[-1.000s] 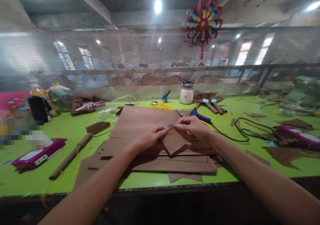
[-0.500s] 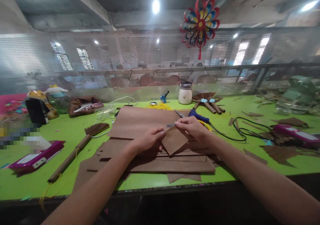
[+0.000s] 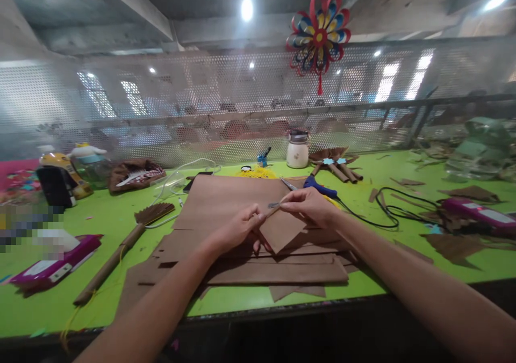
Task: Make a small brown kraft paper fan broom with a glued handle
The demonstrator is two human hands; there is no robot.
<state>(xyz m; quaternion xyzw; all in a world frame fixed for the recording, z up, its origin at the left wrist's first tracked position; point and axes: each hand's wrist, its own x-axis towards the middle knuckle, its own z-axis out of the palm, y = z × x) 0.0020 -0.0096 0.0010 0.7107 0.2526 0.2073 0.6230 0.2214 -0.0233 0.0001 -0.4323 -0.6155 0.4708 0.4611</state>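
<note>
Between my hands is a small folded square of brown paper (image 3: 283, 231), one corner toward me. My left hand (image 3: 241, 227) pinches its left edge, with some fingers tucked beneath. My right hand (image 3: 308, 206) is closed on the upper corner, thumb and forefinger pressed together. A small grey metallic piece (image 3: 273, 205) shows beside the right fingertips; I cannot tell whether it is held. Under both hands lie stacked sheets of brown paper (image 3: 226, 195). Just behind the right hand are scissors with blue handles (image 3: 318, 186).
At left, a rolled paper stick with a pleated top (image 3: 121, 253) lies near a purple power strip (image 3: 60, 261). A white jar (image 3: 297, 151) and more paper sticks (image 3: 336, 167) stand or lie at the back. A black cable (image 3: 387, 220) loops at right, among paper scraps (image 3: 453, 247).
My left fingers have shifted slightly along the square's left edge, with the lower fingers more spread. The right hand keeps its pinch. The whole view has shifted slightly.
</note>
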